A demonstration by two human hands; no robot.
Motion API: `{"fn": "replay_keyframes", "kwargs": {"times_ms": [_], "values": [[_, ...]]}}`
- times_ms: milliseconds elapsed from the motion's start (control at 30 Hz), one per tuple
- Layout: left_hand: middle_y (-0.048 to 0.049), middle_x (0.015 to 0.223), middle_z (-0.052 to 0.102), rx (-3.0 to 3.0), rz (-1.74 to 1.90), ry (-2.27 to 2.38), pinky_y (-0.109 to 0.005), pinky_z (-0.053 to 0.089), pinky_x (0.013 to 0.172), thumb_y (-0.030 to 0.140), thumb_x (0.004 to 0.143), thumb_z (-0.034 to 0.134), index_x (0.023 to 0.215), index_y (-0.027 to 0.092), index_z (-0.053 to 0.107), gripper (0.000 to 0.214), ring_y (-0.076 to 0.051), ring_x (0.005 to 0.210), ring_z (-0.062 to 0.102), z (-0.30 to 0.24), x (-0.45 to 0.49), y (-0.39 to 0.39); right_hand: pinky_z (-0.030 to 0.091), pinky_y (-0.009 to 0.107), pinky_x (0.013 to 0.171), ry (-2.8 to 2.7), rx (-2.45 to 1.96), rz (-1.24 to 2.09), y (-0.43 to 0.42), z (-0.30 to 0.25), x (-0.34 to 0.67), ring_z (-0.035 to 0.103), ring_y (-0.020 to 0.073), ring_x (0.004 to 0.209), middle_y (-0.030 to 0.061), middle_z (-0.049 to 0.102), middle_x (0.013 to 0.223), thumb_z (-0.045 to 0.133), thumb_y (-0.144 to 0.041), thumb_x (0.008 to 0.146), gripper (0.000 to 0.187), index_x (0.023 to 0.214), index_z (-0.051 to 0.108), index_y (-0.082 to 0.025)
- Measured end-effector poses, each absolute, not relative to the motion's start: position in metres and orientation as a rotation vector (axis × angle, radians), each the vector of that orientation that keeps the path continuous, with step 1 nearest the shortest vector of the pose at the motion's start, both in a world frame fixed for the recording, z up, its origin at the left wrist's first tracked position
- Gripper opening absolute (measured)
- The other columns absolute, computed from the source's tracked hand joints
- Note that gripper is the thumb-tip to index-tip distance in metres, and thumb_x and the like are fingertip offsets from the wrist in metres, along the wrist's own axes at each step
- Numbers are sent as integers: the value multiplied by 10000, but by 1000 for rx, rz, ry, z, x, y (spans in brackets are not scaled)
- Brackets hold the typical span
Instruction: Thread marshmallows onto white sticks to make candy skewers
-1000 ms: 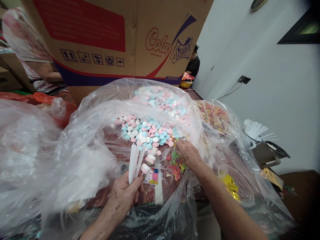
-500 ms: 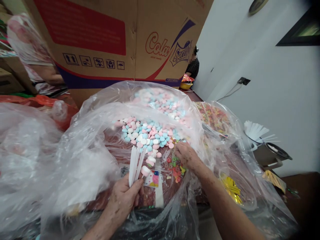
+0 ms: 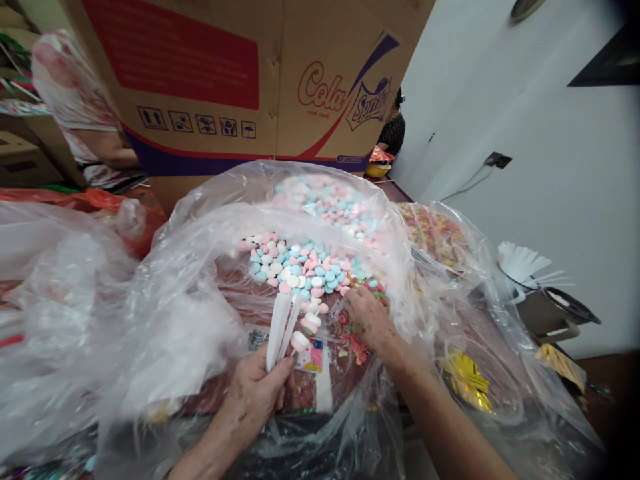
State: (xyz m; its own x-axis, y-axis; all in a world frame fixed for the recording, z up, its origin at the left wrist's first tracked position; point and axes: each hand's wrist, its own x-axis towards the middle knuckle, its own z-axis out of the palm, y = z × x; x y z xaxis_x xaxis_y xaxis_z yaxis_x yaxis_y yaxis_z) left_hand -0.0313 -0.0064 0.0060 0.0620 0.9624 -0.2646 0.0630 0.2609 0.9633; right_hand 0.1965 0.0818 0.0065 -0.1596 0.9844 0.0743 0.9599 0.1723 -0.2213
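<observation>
My left hand (image 3: 257, 387) is closed round a bundle of flat white sticks (image 3: 280, 330) that fan upward. Beside the bundle, a short row of marshmallows with a green ring among them (image 3: 301, 341) slants up from my fingers, seemingly on a skewer. My right hand (image 3: 369, 321) reaches into a small heap of red and green gummy rings (image 3: 350, 339), fingers curled down; whatever they pinch is hidden. Loose pink, white and blue marshmallows (image 3: 300, 267) spill from a clear plastic bag (image 3: 200, 213) just beyond both hands. A small printed card (image 3: 311, 355) lies under the skewered sweets.
A large cardboard carton (image 3: 210, 87) stands behind the bag. To the right are a bag of gummies (image 3: 433, 230), gold ties (image 3: 467, 380) and a dark jug (image 3: 555, 310) beside white sticks (image 3: 525, 263). Crumpled plastic (image 3: 65, 300) covers the left. Other people (image 3: 83, 107) are behind.
The view has shifted slightly, so most things sit further right. My right hand has moved a little toward the left over the gummy rings. My left hand keeps its hold on the sticks.
</observation>
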Motion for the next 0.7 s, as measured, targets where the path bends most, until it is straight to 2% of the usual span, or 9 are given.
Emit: {"fn": "replay_keyframes", "kwargs": {"times_ms": [167,300,467,700], "values": [[67,350,458,1170,902,1305,-207,274,366,403,789,568,542,210,547,314,-108,334,407,-5,-33,-7,442,283,697,-1716,-1457,760,75,7,185,573,174,755,14,631,812,556,-249,829,62,848,599,-208],[72,415,487,1246,902,1304,-211,303,387,355,851,552,621,208,575,273,-117,369,448,-20,-36,-10,454,272,645,-1328,-1234,1166,64,14,165,605,159,699,4,671,758,708,-333,740,182,846,649,-198],[79,419,476,1278,900,1315,-214,307,391,333,868,535,680,208,586,232,-122,377,445,-23,-36,-10,489,270,648,-1146,-1142,1248,56,20,151,636,147,682,12,715,754,806,-325,646,240,801,683,-190],[76,437,495,1251,903,1317,-210,291,364,327,858,539,709,203,602,204,-114,359,434,-23,-35,-8,505,268,623,-1103,-1109,1265,55,17,152,637,143,658,13,713,735,822,-307,624,246,797,694,-190]]}}
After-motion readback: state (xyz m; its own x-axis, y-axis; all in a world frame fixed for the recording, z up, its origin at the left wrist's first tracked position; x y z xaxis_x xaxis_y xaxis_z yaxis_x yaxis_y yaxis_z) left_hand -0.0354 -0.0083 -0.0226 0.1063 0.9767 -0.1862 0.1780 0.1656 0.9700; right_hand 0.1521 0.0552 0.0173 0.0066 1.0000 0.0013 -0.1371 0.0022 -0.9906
